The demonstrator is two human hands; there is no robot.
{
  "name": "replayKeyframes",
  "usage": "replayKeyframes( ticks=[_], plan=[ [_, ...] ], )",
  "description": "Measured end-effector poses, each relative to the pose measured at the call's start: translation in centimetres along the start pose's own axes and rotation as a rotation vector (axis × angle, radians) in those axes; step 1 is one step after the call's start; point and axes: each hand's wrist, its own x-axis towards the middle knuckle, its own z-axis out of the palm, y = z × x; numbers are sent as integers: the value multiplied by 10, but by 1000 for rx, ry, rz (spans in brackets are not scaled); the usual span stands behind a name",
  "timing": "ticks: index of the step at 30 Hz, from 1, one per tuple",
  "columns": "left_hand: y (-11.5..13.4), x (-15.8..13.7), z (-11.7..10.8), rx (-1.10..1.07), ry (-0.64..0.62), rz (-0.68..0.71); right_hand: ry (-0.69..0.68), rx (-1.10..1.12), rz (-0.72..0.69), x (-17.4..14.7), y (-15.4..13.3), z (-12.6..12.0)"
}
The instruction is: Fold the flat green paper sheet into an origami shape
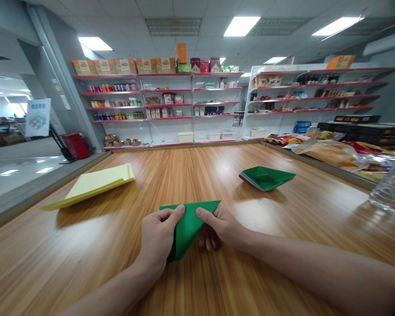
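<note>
A folded sheet of green paper (190, 222), roughly triangular with its point toward me, is held up between both hands above the table. My left hand (158, 235) pinches its left side, thumb on the front face and fingers curled behind. On the other side my right hand (222, 226) grips the upper right corner, its thumb on the face and some fingers showing below. Beyond the right hand lies a stack of folded paper (266, 177), green on top with red and blue edges beneath. To the left rests a pile of yellow paper (97, 184), its near sheet edge curling outward.
The wood-grain table (145, 285) fills the foreground. A clear plastic bottle (391, 191) lies or stands at the right edge, partly cut off. Bagged snacks (329, 153) and dark boxes (362, 131) sit beyond the right side. Stocked shelves (166, 90) line the back.
</note>
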Motion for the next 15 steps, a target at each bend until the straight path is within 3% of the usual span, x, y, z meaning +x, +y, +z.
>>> replayKeyframes(
  ticks=[15],
  plan=[
    [3,-6,1,-2,-37,-11,-156,69,73,-4,-1,2]
  ],
)
